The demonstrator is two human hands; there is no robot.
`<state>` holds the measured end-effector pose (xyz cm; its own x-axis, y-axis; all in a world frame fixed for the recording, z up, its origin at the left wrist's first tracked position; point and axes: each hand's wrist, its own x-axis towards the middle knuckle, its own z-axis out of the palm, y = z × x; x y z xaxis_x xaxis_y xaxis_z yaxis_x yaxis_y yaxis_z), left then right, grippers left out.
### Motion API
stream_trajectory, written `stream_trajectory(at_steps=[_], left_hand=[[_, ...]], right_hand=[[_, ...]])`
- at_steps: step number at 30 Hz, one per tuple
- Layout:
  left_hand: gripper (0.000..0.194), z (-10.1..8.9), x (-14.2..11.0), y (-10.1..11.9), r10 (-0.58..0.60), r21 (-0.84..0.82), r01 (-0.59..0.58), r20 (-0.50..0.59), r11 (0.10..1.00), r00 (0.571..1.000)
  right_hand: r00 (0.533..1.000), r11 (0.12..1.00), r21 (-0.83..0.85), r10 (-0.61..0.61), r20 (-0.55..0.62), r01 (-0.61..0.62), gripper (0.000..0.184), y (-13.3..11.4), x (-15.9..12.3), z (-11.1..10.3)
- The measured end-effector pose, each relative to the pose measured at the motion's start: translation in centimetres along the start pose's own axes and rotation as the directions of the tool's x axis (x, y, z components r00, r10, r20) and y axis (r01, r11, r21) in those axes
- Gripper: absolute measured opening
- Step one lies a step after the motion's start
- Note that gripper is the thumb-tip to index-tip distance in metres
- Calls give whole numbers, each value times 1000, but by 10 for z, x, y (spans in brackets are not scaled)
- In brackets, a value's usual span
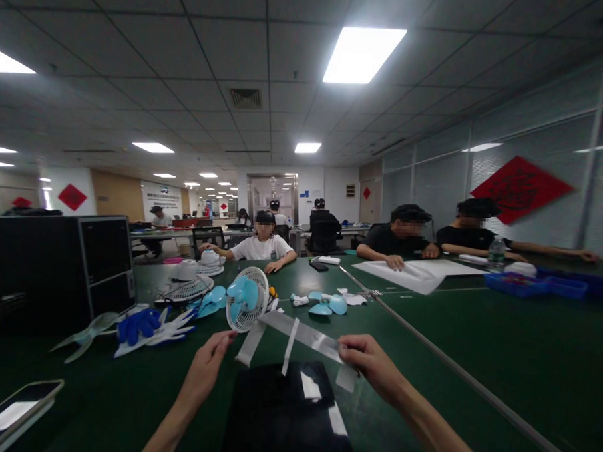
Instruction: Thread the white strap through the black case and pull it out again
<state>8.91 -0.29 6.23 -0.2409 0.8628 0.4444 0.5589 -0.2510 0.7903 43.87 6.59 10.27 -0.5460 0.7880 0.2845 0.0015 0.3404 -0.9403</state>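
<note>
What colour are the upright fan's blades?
Light blue blades, best seen in the head view.

One head-worn view — facing forward across the green table (501, 341), hands (208, 362) (375, 366) close.

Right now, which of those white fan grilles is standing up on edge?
The white grille nearest the left hand, with light-blue blades showing at its face, stands up; the other grilles, farther back and to the left, lie flatter.
</note>
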Motion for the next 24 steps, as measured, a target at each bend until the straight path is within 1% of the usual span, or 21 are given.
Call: stream_trajectory(at_steps=[2,4,6,11,14,16,18,20,22,24], left_hand=[[62,-3,-3,13,-3,-47,7,76,999,997],[63,-2,-7,25,4,-51,2,134,999,991],[63,-1,-12,34,-14,-31,19,155,999,988],[52,1,-16,47,-81,-57,97,229,994,970],[48,1,-17,50,-125,-105,157,262,982,957],[44,0,-18,50,-152,-152,209,320,966,935],[39,-1,-20,50,-179,-198,280,413,939,893],[33,-2,-23,48,-200,-201,353,531,914,823],[29,-2,-25,42,-227,-132,402,651,906,725],[26,-1,-27,35,-262,-33,421,738,907,622]], right_hand=[[997,999,22,35,62,-37,28,5,1,4],[992,998,8,62,113,-63,25,10,1,7],[987,997,-22,79,139,-77,23,13,2,9],[978,990,-66,132,162,-122,20,11,0,12],[977,987,-90,146,152,-134,25,8,-1,13],[976,980,-120,174,134,-158,29,7,-1,13],[970,969,-151,212,117,-194,28,8,-1,12],[958,955,-183,257,128,-232,21,9,-1,11],[930,938,-220,312,193,-269,13,10,-3,11],[887,913,-269,375,269,-305,7,11,-5,12]])
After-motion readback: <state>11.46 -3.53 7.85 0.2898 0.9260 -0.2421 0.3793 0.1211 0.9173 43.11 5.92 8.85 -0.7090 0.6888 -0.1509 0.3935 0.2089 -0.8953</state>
